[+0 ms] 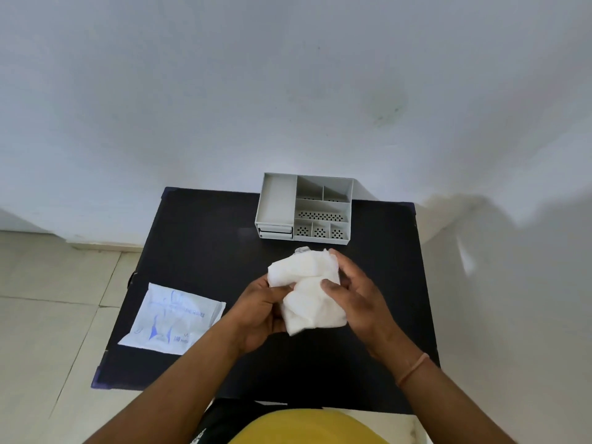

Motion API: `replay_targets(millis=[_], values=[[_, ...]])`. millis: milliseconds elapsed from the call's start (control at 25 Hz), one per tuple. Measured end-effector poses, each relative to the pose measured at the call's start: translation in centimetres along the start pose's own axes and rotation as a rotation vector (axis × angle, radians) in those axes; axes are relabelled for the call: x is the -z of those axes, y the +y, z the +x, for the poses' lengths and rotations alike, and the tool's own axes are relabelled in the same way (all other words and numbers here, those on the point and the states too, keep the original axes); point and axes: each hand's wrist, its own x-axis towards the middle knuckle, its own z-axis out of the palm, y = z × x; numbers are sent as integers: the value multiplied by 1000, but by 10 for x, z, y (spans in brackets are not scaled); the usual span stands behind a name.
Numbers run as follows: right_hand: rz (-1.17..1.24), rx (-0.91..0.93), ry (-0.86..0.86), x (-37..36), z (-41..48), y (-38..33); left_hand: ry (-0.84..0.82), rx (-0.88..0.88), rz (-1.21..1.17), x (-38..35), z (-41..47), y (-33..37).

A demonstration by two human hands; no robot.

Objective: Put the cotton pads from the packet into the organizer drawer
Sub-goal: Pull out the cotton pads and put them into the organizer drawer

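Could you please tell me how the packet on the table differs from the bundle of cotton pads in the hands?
The packet lies flat on the black table, untouched; the cotton pads are held above it between the left hand and right hand. The packet bears blue print; the pads are plain and crumpled. Both are white.

Both my forearms reach forward, hands meeting at centre. My left hand (261, 310) cups from the left side, fingers curled closed underneath. My right hand (355, 294) clamps from the right, thumb on top, a thin orange band (413, 368) on that wrist.
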Motion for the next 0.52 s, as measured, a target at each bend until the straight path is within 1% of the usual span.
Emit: replay_targets(millis=[80,120,160,200,240,280,320,360,400,440,480,520], values=[[-328,74,-134,4,1,-3,-41,-2,-66,-5,-3,-2],[-391,87,-170,5,2,-4,-56,3,-96,-6,-4,-4],[-364,89,-178,6,1,-7,-66,8,-124,-6,-4,-5],[-271,84,-148,7,0,-12,-74,9,-151,-7,-4,-7],[-121,58,-88,9,-1,-17,-85,5,-177,-7,-4,-8],[94,-4,-11,10,-1,-19,-101,-1,-208,-7,-4,-8],[372,-110,51,13,0,-18,-122,-9,-241,-6,-4,-9],[675,-250,48,18,3,-13,-151,-18,-269,-6,-4,-9],[898,-373,-36,22,3,-8,-176,-26,-284,-5,-4,-8],[997,-438,-156,24,1,-5,-199,-37,-280,-6,-5,-7],[1000,-463,-268,24,-3,-4,-208,-52,-249,-7,-5,-6],[955,-473,-331,20,-6,-4,-200,-70,-189,-9,-5,-5]])
